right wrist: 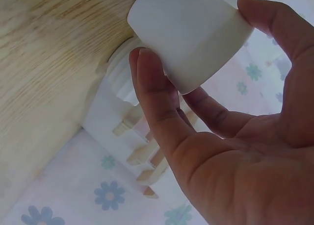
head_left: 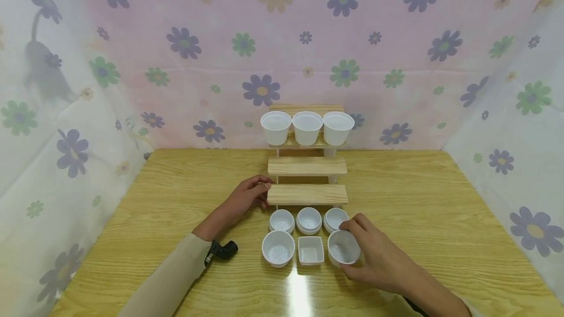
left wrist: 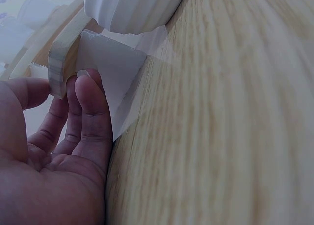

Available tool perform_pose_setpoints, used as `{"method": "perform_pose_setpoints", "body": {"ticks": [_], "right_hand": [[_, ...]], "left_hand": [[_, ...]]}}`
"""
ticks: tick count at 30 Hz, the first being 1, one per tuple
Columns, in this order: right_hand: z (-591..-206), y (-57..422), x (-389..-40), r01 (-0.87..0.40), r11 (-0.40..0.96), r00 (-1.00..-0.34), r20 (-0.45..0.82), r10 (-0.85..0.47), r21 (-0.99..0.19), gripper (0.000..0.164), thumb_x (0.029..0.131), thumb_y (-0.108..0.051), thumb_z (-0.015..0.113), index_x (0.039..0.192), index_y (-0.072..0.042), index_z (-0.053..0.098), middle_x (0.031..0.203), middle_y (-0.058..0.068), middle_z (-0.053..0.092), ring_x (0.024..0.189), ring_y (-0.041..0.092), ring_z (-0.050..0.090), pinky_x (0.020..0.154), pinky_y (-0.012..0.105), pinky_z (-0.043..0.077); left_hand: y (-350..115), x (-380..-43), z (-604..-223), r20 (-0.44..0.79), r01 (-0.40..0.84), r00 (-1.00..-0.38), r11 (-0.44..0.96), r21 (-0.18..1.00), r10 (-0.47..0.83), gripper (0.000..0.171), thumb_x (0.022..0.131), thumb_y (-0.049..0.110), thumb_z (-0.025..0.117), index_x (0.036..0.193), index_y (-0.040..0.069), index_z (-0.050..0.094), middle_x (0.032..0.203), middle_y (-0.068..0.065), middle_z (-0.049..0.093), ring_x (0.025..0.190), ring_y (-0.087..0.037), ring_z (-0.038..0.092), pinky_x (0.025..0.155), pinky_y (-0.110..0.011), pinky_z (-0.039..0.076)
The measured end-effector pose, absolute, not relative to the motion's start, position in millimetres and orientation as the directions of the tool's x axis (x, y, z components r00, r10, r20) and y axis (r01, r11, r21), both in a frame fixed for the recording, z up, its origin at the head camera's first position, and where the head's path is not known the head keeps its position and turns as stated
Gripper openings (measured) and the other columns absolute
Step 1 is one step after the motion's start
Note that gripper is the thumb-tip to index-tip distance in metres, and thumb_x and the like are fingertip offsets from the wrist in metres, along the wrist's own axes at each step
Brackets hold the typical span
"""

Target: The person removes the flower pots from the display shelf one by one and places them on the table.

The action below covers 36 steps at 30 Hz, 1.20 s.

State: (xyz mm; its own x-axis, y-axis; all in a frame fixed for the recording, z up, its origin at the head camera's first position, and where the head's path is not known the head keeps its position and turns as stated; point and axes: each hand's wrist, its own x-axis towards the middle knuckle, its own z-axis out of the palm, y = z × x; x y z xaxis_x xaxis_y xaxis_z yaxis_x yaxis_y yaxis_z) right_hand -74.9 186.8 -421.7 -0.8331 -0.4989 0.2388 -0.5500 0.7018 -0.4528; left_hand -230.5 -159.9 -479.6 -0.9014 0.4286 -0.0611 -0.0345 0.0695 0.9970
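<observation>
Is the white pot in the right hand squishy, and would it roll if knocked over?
The white pot is probably stiff: no dent shows where the right hand pinches it. Tipped over, it might roll, since it's round. Its smooth surface could be slippery.

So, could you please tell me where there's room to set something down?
Left of the rack, the table is bare between the left hand and the cloth; right of it, from the right hand back to the cloth. The two lowest shelves are bare. Crowded: the upper rack, holding three cups, and just in front, six close-set pots.
</observation>
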Motion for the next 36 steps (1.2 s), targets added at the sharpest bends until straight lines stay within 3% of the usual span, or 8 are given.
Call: {"method": "perform_pose_setpoints", "body": {"ticks": [18, 28, 36], "right_hand": [[-405.5, 194.4, -74.9, -0.5, 0.722, -0.863, 0.202, -0.464, -0.479, 0.076, 0.075, -0.031, 0.099, 0.134, -0.005, 0.059, 0.119, 0.003, 0.056, 0.1, 0.018, 0.066, 0.082, 0.032, 0.061], [-395.2, 198.4, -81.2, -0.491, 0.729, -0.871, 0.256, -0.419, -0.477, 0.057, 0.087, -0.032, 0.091, 0.131, -0.009, 0.062, 0.124, 0.0, 0.059, 0.108, 0.023, 0.067, 0.084, 0.038, 0.061], [-394.4, 204.8, -90.5, -0.501, 0.72, -0.865, 0.3, -0.402, -0.481, 0.048, 0.089, -0.022, 0.089, 0.129, -0.011, 0.063, 0.121, 0.001, 0.062, 0.104, 0.022, 0.069, 0.085, 0.044, 0.062]], "left_hand": [[-159.3, -231.0, -480.3, -0.064, -0.032, -0.902, 0.081, 0.996, 0.426, 0.037, 0.113, 0.024, 0.053, 0.139, -0.003, 0.058, 0.088, -0.008, 0.06, 0.076, -0.02, 0.063, 0.073, -0.03, 0.059], [-160.1, -231.3, -479.9, -0.064, -0.024, -0.904, 0.098, 0.995, 0.422, 0.039, 0.114, 0.026, 0.053, 0.139, -0.003, 0.059, 0.089, -0.008, 0.06, 0.078, -0.021, 0.063, 0.074, -0.031, 0.059], [-160.2, -232.6, -481.7, -0.057, -0.022, -0.906, 0.088, 0.996, 0.42, 0.038, 0.113, 0.026, 0.054, 0.138, -0.003, 0.06, 0.088, -0.009, 0.059, 0.079, -0.021, 0.062, 0.073, -0.031, 0.06]]}}
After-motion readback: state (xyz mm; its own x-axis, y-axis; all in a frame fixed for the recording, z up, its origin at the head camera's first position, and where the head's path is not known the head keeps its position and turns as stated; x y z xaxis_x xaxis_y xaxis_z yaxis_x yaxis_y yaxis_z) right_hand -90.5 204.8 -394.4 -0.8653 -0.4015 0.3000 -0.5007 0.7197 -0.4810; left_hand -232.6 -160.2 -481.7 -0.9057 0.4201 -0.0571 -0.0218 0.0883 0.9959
